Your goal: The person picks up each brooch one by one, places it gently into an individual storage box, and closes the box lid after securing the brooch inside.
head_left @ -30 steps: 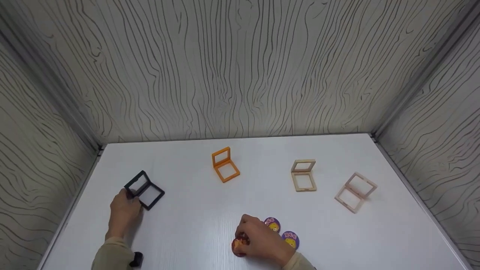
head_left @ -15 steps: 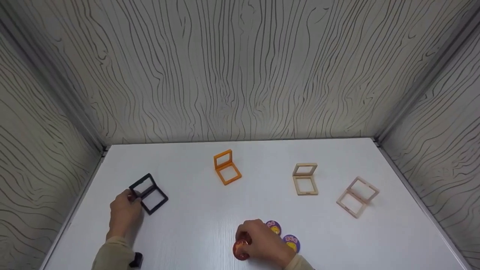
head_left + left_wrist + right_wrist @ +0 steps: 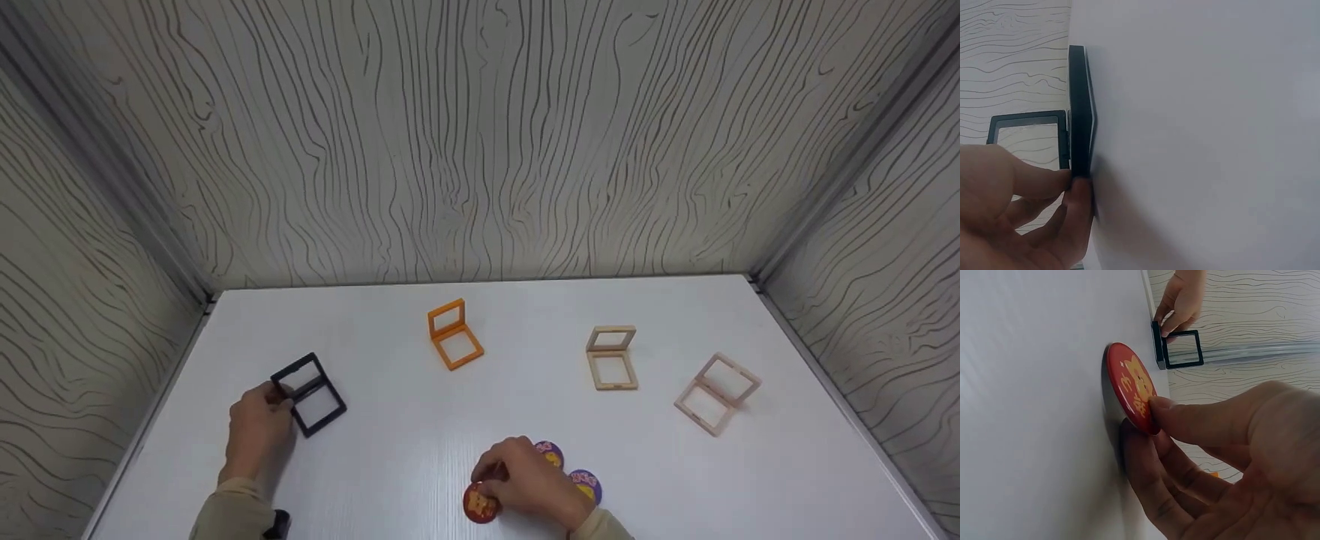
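Note:
On the left of the table, a black hinged square frame [image 3: 326, 421] lies with its base flat and its other half raised. My left hand [image 3: 259, 431] pinches it near the hinge; in the left wrist view the thumb and fingers meet on the edge of the black base [image 3: 1079, 101]. At the front middle, my right hand [image 3: 531, 480] holds a red round badge [image 3: 478, 504] by its edge. The right wrist view shows the thumb on the badge's printed face [image 3: 1126, 385], fingers beneath, and the badge tilted just off the table or touching it; I cannot tell which.
Two purple round badges, a farther one [image 3: 551, 453] and a nearer one [image 3: 586, 486], lie beside my right hand, partly hidden. Toward the back stand an orange frame [image 3: 466, 361], a beige frame [image 3: 616, 386] and a pale pink frame [image 3: 695, 420], all unfolded. Patterned walls [image 3: 480, 150] enclose the table.
The black frame has slid a little right and toward me, turning slightly, with my left hand on it. The red badge has tipped so its printed face shows more.

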### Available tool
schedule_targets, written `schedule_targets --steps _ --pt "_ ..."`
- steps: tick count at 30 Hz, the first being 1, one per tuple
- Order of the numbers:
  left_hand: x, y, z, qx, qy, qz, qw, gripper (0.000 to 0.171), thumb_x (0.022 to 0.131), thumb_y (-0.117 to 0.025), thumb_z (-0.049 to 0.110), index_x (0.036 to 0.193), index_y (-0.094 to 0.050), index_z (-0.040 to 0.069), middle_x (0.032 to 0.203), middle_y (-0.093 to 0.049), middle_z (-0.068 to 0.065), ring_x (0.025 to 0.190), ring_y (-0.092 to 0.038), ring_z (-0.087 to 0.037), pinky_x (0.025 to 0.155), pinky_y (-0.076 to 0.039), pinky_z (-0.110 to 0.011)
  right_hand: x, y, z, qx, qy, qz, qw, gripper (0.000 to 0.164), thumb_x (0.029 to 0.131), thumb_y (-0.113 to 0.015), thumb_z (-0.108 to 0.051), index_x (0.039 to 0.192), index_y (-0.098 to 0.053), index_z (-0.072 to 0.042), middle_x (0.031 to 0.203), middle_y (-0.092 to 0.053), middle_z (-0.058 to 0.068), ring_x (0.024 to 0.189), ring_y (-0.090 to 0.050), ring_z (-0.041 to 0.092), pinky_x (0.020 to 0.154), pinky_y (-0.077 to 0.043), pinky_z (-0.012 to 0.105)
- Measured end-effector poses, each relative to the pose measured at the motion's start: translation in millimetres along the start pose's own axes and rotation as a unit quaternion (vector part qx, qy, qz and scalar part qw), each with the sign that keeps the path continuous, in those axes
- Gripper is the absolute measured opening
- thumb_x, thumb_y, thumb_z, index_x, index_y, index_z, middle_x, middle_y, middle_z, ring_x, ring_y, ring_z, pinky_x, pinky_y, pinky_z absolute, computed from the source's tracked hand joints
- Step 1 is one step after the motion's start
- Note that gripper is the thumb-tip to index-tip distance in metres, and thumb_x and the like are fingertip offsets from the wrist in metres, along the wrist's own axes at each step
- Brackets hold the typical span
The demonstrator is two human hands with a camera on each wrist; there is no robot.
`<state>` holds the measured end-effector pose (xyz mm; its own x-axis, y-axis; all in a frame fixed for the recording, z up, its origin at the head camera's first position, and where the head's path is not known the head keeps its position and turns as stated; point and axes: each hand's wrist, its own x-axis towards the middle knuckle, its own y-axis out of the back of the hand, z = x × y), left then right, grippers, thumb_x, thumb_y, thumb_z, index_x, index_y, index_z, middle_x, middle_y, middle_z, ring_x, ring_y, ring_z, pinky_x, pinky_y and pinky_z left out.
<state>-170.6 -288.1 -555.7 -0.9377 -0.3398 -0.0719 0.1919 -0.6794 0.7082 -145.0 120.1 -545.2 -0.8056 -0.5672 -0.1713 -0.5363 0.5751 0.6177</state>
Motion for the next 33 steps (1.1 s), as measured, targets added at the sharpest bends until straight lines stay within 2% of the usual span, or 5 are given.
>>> schedule_targets --steps 3,11,18,26,33 --pt "-1.1 -2.3 3.0 0.0 0.001 -0.009 1.0 0.021 0.097 -0.055 0.008 0.114 -0.067 0.001 0.111 -0.067 -0.021 0.097 -0.066 -0.03 0.074 -0.053 -0.04 1 0 0 0.005 -0.003 0.0 1.0 0.009 0.088 -0.075 -0.015 0.095 -0.079 -0.02 0.084 -0.065 -0.015 0.082 -0.054 0.005 0.08 -0.041 0.031" --pt "-4.4 -7.4 9.5 0.006 -0.008 -0.026 0.9996 0.021 0.097 -0.056 0.007 0.115 -0.066 -0.001 0.109 -0.067 -0.021 0.098 -0.066 -0.029 0.077 -0.054 -0.042 5 -2 4 0.033 0.029 0.002 0.999 0.009 0.087 -0.075 -0.011 0.093 -0.08 -0.016 0.085 -0.07 -0.013 0.074 -0.059 0.002 0.069 -0.049 0.021" --pt "-9.8 -20.7 26.8 -0.005 -0.031 -0.032 0.999 0.018 0.097 -0.057 0.006 0.111 -0.068 0.003 0.107 -0.069 -0.015 0.096 -0.065 -0.026 0.077 -0.054 -0.04 7 1 4 0.034 0.036 0.006 0.999 0.011 0.086 -0.075 -0.008 0.093 -0.08 -0.015 0.085 -0.071 -0.013 0.074 -0.059 0.002 0.068 -0.049 0.021" --pt "-17.4 -36.8 44.0 -0.003 -0.068 -0.04 0.9969 0.014 0.096 -0.06 0.005 0.107 -0.069 0.005 0.107 -0.07 -0.011 0.103 -0.066 -0.028 0.084 -0.054 -0.045 6 2 4 0.027 0.063 0.02 0.997 0.013 0.084 -0.075 -0.005 0.092 -0.08 -0.014 0.085 -0.072 -0.011 0.072 -0.059 0.0 0.067 -0.049 0.02" --pt "-21.8 -48.2 55.5 -0.008 -0.077 -0.046 0.996 0.013 0.095 -0.062 0.003 0.104 -0.069 0.006 0.104 -0.07 -0.01 0.102 -0.067 -0.027 0.082 -0.055 -0.044 6 5 4 0.023 0.054 0.02 0.998 0.012 0.085 -0.075 -0.007 0.093 -0.08 -0.015 0.085 -0.071 -0.012 0.074 -0.059 0.001 0.07 -0.049 0.021"
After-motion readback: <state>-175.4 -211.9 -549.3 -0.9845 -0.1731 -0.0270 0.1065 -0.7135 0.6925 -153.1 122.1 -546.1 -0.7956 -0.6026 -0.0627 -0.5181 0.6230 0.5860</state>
